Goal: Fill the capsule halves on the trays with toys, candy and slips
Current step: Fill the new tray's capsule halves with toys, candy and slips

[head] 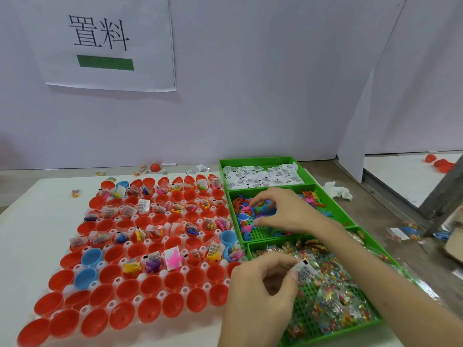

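We are gathering: our left hand (260, 286) pinches a slip (305, 270), our right hand (285, 211) apparently pinches toys (244, 209); next, an empty capsule half (151, 286).

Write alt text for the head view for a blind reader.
A left hand pinches a white slip while the right hand reaches into the green toy bin; beside them, trays of red and blue capsule halves stand partly filled.

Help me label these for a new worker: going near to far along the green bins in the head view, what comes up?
Candy bin, with the left hand pinching a slip above it → toy bin, the right hand down among the toys → slip bin → wall.
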A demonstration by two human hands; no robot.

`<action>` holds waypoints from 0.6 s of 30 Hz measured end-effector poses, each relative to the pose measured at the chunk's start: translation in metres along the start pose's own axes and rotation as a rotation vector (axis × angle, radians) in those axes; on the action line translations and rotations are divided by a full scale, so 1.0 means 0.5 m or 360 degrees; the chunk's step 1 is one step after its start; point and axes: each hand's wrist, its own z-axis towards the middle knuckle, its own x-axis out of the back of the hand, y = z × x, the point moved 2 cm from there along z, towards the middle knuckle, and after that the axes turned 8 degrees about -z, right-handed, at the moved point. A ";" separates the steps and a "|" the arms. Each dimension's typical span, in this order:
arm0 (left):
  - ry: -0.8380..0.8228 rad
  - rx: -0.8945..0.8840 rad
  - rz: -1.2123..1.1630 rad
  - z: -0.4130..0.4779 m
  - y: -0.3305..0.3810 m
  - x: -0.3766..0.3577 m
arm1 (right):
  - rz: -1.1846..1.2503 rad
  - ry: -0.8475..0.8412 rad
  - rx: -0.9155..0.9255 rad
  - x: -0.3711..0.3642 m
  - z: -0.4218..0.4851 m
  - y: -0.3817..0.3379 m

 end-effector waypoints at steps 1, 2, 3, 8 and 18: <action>-0.0003 -0.0009 0.0005 0.000 0.000 0.000 | -0.0100 -0.0032 -0.0005 -0.005 0.001 -0.002; -0.0005 -0.0019 0.0010 0.000 0.000 -0.001 | -0.0184 -0.0016 -0.0025 -0.009 0.003 -0.003; -0.0003 -0.0026 0.0008 -0.001 0.000 -0.001 | -0.0232 0.0044 -0.0060 -0.009 0.006 -0.003; 0.0008 -0.0066 0.0009 -0.002 0.002 0.000 | -0.0259 0.0289 -0.0305 0.004 0.008 0.020; -0.0205 -0.0225 0.0127 -0.009 0.014 -0.013 | -0.0134 -0.0111 -0.0663 0.073 -0.045 0.093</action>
